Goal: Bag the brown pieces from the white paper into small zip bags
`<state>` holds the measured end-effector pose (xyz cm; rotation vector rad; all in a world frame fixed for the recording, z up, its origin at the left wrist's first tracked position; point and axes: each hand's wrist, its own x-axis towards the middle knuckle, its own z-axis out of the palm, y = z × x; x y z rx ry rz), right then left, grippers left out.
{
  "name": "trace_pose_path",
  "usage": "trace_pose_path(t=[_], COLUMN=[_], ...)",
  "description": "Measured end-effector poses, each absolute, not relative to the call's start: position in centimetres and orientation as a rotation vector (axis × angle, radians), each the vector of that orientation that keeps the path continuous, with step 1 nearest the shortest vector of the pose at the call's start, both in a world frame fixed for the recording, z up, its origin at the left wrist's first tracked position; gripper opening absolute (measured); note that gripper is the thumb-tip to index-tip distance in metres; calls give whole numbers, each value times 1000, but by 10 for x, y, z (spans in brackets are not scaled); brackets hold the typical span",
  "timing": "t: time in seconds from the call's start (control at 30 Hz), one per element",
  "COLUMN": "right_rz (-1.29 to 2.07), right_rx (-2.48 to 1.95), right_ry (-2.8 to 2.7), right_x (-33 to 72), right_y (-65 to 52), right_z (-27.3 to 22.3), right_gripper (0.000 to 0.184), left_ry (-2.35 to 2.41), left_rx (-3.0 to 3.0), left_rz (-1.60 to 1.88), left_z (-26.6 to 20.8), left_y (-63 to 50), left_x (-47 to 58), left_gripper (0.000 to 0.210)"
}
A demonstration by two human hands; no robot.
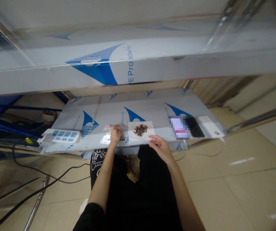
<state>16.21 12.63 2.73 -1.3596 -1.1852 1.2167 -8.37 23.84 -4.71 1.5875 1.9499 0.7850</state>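
A pile of small brown capsule-like pieces [140, 130] lies on a white square sheet [149, 125] near the front edge of the shelf. Left of the sheet, my left hand [115, 136] has its fingers closed on a clear plastic bag [106, 138]. Something pinkish [109, 127] shows beside these fingers, and a few dark pieces seem to lie under the plastic on the right. My right hand [161, 148] is at the sheet's lower right corner, fingers stretched out and apart, holding nothing. Whether its fingertips touch the sheet I cannot tell.
A white power strip [66, 136] with blue sockets lies on the left end of the film-covered shelf [109, 107]. To the right are a blurred-out phone [179, 128], a black phone [194, 126] and a white device [210, 126] with cables. A higher shelf [157, 69] overhangs the back.
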Motion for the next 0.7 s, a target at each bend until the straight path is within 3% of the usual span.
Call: trace_pose_path(t=[0.17, 0.37, 0.53, 0.7], right_rz=[1102, 1041, 1063, 1077], right_rx=[-1386, -1394, -1371, -1376], right_ry=[-1019, -1020, -1018, -1021], right_x=[161, 161, 156, 155], right_y=[129, 130, 129, 128], right_z=[28, 33, 38, 38], right_gripper=[31, 32, 31, 31], left_ry=[2071, 2229, 2174, 2024], left_rx=[1583, 1742, 2036, 2123], left_rz=[836, 941, 791, 596], left_z=[-45, -37, -44, -62], left_y=[234, 214, 183, 168], left_x=[-76, -63, -50, -50], left_gripper=[34, 56, 38, 34])
